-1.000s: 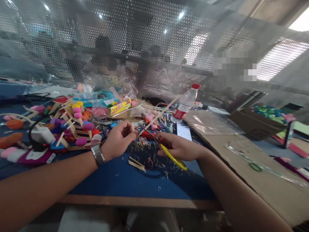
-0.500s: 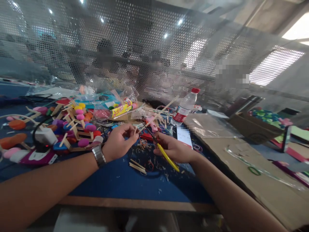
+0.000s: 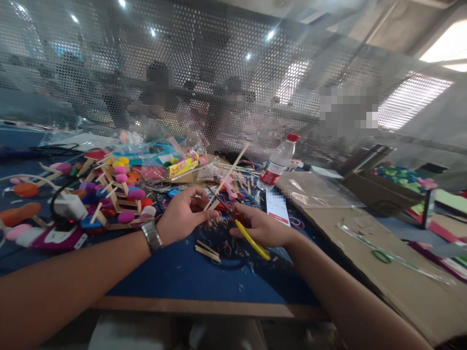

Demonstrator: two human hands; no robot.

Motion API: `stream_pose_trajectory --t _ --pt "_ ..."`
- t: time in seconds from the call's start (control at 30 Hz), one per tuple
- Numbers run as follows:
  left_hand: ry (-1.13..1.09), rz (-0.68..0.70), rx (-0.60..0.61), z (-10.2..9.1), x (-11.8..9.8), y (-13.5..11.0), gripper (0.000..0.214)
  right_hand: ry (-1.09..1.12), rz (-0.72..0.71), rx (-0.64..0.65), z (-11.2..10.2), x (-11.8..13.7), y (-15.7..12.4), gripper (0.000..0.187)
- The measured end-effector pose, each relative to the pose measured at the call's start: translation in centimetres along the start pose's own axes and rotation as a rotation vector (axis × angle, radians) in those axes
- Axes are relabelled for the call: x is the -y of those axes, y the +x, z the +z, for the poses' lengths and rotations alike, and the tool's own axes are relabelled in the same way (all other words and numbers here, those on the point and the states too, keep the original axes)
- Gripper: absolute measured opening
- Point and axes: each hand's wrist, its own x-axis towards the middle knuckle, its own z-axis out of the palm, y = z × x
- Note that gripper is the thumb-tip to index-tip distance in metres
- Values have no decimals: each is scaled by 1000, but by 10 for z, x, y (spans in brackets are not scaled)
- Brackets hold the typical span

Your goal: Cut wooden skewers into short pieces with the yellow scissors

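Observation:
My left hand (image 3: pixel 184 211), with a metal watch at its wrist, pinches thin wooden sticks (image 3: pixel 228 173) that slant up to the right. A long yellow-handled tool (image 3: pixel 251 240) is in the grip of my right hand (image 3: pixel 260 224). Its narrow dark end points up left and crosses close to the sticks; whether it is scissors or pliers I cannot tell. Short cut wooden sticks (image 3: pixel 207 253) lie on the blue table just below my hands. Behind the sticks in my left hand rests a pink glue gun (image 3: pixel 229 188), partly covered.
At left, wooden stick structures with coloured pads (image 3: pixel 116 194) crowd around a purple power strip (image 3: pixel 60 238). A water bottle (image 3: pixel 275 165) and a phone (image 3: pixel 277 206) are right of my hands. Farther right are cardboard (image 3: pixel 350 243) and a cardboard box (image 3: pixel 379 192). A perforated screen (image 3: pixel 204 73) stands behind.
The sticks in my left hand now point more steeply upward, and their far tip has shifted left. My left fingertips and the tool's dark end are closer together.

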Motion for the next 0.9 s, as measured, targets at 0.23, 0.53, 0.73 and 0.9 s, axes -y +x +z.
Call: stream_pose_trajectory --t 0.23,0.53,0.73,0.9 --pt "19 -65 68 3 -2 0 31 -117 -2 -19 -1 5 -2 37" --pt "-9 -94 67 2 -4 -1 38 -284 17 -84 -12 4 -3 33" --pt "-12 2 -6 -2 -5 -1 53 -333 43 -128 -14 6 -3 34" --pt "85 109 -61 -4 -5 -5 51 -354 41 -147 -15 8 -3 29"
